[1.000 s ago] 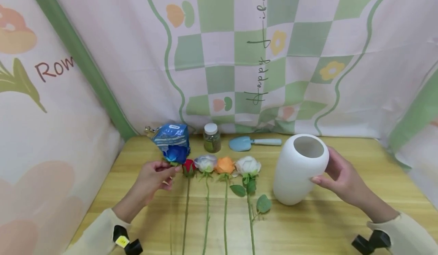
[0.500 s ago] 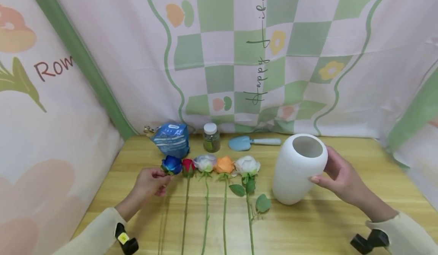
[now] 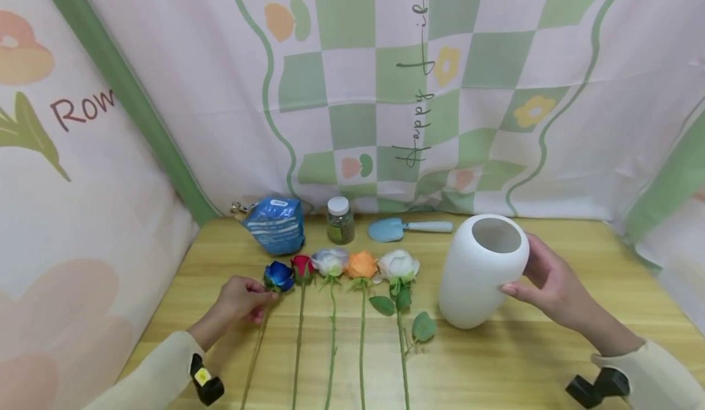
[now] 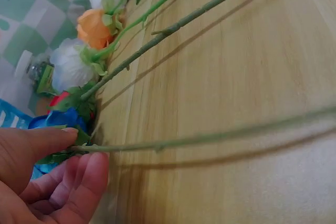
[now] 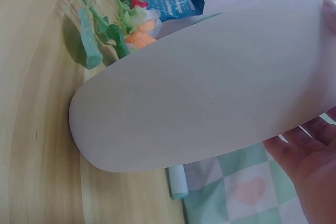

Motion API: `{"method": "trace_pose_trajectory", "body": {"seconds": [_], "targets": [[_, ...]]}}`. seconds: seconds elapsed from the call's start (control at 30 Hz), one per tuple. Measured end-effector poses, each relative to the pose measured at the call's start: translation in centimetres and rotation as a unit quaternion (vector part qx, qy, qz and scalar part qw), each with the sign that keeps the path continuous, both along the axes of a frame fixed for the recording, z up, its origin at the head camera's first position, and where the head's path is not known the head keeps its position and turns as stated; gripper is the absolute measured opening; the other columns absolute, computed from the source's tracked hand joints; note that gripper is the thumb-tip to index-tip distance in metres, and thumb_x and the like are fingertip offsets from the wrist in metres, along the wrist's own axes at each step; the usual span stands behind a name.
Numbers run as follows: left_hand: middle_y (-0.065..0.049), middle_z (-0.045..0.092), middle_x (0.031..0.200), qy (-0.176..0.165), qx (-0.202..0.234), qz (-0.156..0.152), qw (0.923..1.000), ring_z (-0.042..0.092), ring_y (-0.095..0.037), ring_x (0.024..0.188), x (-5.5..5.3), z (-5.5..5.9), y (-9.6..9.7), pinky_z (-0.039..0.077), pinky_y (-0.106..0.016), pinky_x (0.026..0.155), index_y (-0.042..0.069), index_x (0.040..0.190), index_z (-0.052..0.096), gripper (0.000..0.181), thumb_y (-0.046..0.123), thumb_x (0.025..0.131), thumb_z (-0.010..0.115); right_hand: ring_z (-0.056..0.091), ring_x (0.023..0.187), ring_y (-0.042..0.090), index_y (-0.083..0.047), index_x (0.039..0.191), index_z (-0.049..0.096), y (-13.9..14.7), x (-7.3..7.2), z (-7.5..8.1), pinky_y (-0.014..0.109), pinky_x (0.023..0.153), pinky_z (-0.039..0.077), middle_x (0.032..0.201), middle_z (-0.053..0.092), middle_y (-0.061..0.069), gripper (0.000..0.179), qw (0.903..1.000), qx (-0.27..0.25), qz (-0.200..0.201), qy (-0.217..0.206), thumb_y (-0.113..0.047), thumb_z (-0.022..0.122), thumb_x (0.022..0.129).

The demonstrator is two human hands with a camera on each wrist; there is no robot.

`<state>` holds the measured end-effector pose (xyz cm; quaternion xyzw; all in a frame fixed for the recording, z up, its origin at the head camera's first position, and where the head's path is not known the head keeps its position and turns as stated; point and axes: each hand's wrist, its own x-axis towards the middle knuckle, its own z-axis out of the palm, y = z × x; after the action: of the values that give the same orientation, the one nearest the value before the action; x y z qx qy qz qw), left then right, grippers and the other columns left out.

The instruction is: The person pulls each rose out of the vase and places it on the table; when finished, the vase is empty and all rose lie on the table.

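My left hand point(image 3: 240, 303) pinches a blue rose point(image 3: 278, 276) just under its bloom, between thumb and fingers. In the left wrist view the green stem point(image 4: 210, 138) of that rose runs off to the right, close above its shadow on the table. A red rose point(image 3: 302, 267) lies right beside the blue one. My right hand point(image 3: 553, 284) holds a white vase point(image 3: 473, 281) round its upper right side, thumb at the front. The vase's mouth faces up; its lower end is near the table in the right wrist view, and some fingers are hidden behind it.
A pale lilac-white rose point(image 3: 330, 263), an orange rose point(image 3: 361, 266) and a white rose point(image 3: 399, 266) lie in a row on the table. Behind them are a blue bag point(image 3: 277, 226), a lidded jar point(image 3: 340, 221) and a blue hand trowel point(image 3: 410, 229). A patterned curtain point(image 3: 352, 92) hangs behind.
My left hand has brought the blue rose down and toward me, from in front of the blue bag to beside the red rose. The right hand and vase have stayed in place.
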<state>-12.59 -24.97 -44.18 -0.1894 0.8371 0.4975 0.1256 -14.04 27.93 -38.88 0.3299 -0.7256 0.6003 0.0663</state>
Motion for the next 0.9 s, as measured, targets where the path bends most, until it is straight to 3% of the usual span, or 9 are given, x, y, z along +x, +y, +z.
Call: {"method": "trace_pose_trajectory", "body": {"seconds": [0.23, 0.47, 0.67, 0.77, 0.9], "targets": [[-0.005, 0.059, 0.057, -0.014, 0.005, 0.0, 0.9999, 0.061, -0.014, 0.046, 0.2, -0.3, 0.0, 0.057, -0.028, 0.047, 0.001, 0.083, 0.066, 0.019, 0.015, 0.085, 0.079, 0.06, 0.12, -0.001, 0.008, 0.142, 0.041, 0.1, -0.1, 0.1, 0.008, 0.101, 0.048, 0.131, 0.058, -0.003, 0.079, 1.0, -0.004, 0.005, 0.0, 0.027, 0.067, 0.07], [-0.006, 0.06, 0.058, -0.007, 0.019, 0.013, 0.9997, 0.063, -0.015, 0.048, 0.4, -0.7, -0.2, 0.061, -0.032, 0.051, 0.001, 0.082, 0.065, 0.02, 0.016, 0.087, 0.078, 0.061, 0.12, 0.001, 0.01, 0.141, 0.041, 0.0, -0.1, 0.0, 0.009, 0.1, 0.049, 0.132, 0.059, 0.0, 0.08, 0.9997, -0.019, 0.013, 0.005, 0.028, 0.067, 0.068], [-0.003, 0.057, 0.057, -0.018, 0.003, 0.001, 0.9998, 0.06, -0.016, 0.048, 0.6, -0.8, -1.2, 0.059, -0.031, 0.049, 0.004, 0.081, 0.064, 0.04, 0.039, 0.083, 0.081, 0.06, 0.119, 0.0, 0.01, 0.141, 0.04, 0.2, 0.0, 0.0, 0.008, 0.1, 0.049, 0.131, 0.058, -0.001, 0.079, 1.0, -0.007, 0.006, -0.001, 0.028, 0.067, 0.069], [-0.002, 0.056, 0.057, -0.005, -0.007, -0.007, 0.9999, 0.059, -0.016, 0.05, 0.7, -0.4, -2.1, 0.055, -0.029, 0.048, 0.005, 0.079, 0.061, 0.047, 0.049, 0.083, 0.077, 0.06, 0.119, -0.001, 0.01, 0.142, 0.039, 0.2, -0.1, 0.0, 0.008, 0.1, 0.049, 0.131, 0.057, -0.001, 0.078, 1.0, -0.007, 0.007, -0.001, 0.028, 0.066, 0.07], [-0.003, 0.06, 0.062, 0.04, 0.003, -0.022, 0.999, 0.06, -0.017, 0.054, 0.8, 1.1, -2.9, 0.057, -0.03, 0.052, 0.0, 0.085, 0.063, 0.045, 0.044, 0.091, 0.072, 0.061, 0.118, 0.0, 0.01, 0.142, 0.039, 0.1, 0.0, 0.0, 0.009, 0.099, 0.05, 0.131, 0.058, 0.0, 0.08, 0.9998, -0.014, 0.012, 0.0, 0.028, 0.067, 0.069]]}}
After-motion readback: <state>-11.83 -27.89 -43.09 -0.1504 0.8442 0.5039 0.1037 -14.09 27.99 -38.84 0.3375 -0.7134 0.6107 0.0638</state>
